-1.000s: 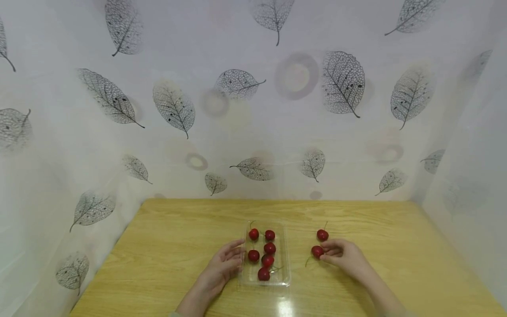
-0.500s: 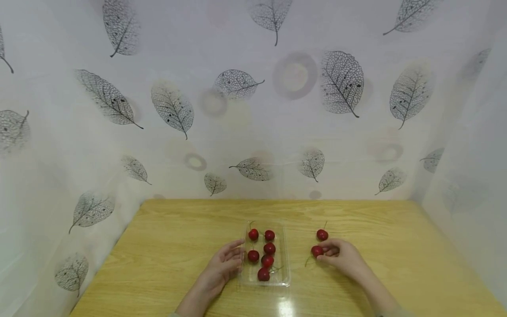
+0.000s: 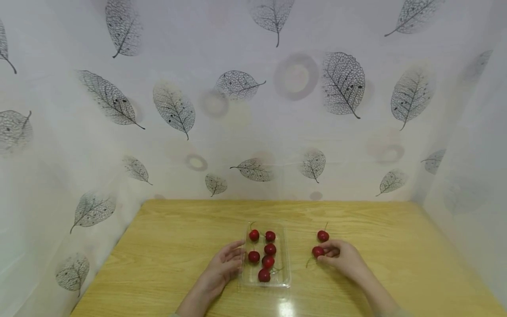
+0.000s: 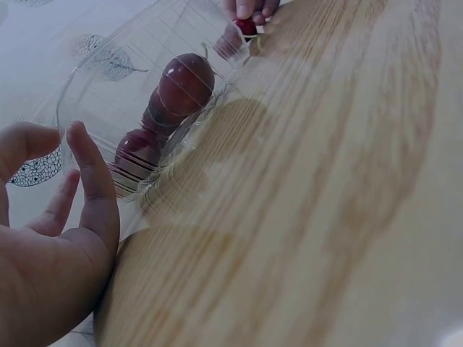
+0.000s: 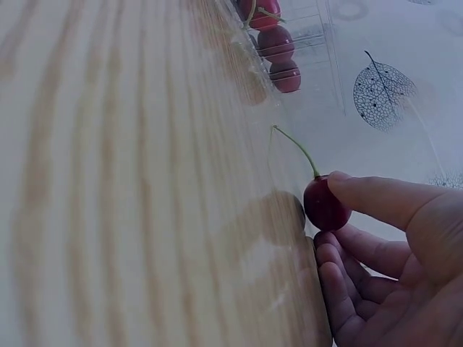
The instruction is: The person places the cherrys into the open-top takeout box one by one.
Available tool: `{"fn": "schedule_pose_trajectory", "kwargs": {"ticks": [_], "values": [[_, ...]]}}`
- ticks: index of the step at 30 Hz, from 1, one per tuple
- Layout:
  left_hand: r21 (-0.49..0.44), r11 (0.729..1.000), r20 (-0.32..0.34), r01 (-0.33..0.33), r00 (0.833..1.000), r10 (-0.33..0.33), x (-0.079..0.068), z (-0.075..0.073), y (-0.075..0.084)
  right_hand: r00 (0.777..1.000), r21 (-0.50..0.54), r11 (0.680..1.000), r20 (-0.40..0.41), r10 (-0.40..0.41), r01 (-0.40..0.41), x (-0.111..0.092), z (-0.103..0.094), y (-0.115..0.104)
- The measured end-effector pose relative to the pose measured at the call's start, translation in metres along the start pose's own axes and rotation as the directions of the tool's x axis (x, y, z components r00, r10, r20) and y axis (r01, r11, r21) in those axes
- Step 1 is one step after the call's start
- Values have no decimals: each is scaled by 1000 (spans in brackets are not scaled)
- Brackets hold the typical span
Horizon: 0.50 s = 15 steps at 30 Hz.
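A clear plastic box [image 3: 284, 281] stands on the table with several dark red cherries [image 3: 270, 249] inside. My left hand [image 3: 222, 269] is at its left side, and in the left wrist view the fingertips [image 4: 78, 134] touch the box's side wall. To the right of the box, my right hand [image 3: 342, 257] pinches a cherry [image 3: 317, 252] between thumb and fingers. This cherry's green stem points away from the hand in the right wrist view, and the fruit sits right at the tabletop. Just behind it lies another cherry [image 3: 323, 236], stem up.
The pale wooden table [image 3: 190, 220] ends at a hanging white sheet [image 3: 253, 132] printed with leaves, which also closes off both sides. Light glares off the tabletop in front of the box.
The right hand's thumb has closed in slightly on the cherry. The left hand, the box and the other cherries have kept their places.
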<state>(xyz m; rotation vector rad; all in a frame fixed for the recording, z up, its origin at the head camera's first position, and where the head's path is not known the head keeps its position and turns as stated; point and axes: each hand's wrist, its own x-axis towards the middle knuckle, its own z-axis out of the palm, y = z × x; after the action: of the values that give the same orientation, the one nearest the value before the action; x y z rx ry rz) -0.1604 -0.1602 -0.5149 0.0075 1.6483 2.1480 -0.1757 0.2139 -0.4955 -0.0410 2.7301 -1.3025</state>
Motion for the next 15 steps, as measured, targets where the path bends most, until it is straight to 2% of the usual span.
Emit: {"fn": "schedule_pose_trajectory", "kwargs": {"ticks": [15], "values": [[5,1000,10,-3,1000,3,0,0,0,1000,1,1000,10,-6,6,0,-6,-5]]}}
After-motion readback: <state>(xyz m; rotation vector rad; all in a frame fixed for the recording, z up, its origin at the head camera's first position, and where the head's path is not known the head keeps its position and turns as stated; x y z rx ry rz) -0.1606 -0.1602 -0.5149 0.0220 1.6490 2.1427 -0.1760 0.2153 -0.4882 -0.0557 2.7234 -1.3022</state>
